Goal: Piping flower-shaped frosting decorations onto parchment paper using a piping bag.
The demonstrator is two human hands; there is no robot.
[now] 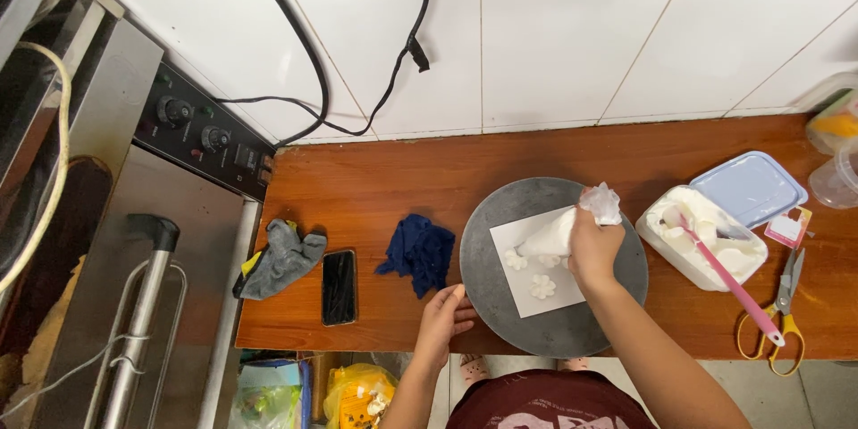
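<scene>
Head view is looking straight down on a brown wooden worktop (375, 183) running along a white tiled wall. Toward the right end, a white rectangular tub (706, 237) of cream is sitting open, a pink-handled spatula (728, 281) leaning out of it toward the front edge. Its pale blue lid (749, 186) is lying just behind it, and a small pink and white tag (786, 229) is lying beside the tub. Yellow-handled scissors (779, 317) are resting near the front right corner, and clear plastic containers (836, 152) are standing at the far right end.

Near the middle, close to the front edge, a round grey turntable (487, 281) is carrying a white paper square (563, 299) with small white cream flowers (542, 286) on it. The right hand (593, 246) is clenching a white piping bag (559, 231), its tip pointing down-left over the paper. The left hand (444, 315) is touching the turntable's left rim, fingers loosely curled, grip holding nothing.

Left of the turntable, a crumpled dark blue cloth (418, 252), a black phone (339, 286) and a grey cloth (281, 259) are lying apart from one another. A steel oven (152, 241) is standing beyond the worktop's left end, and black cables (357, 80) are hanging down the tiles.
</scene>
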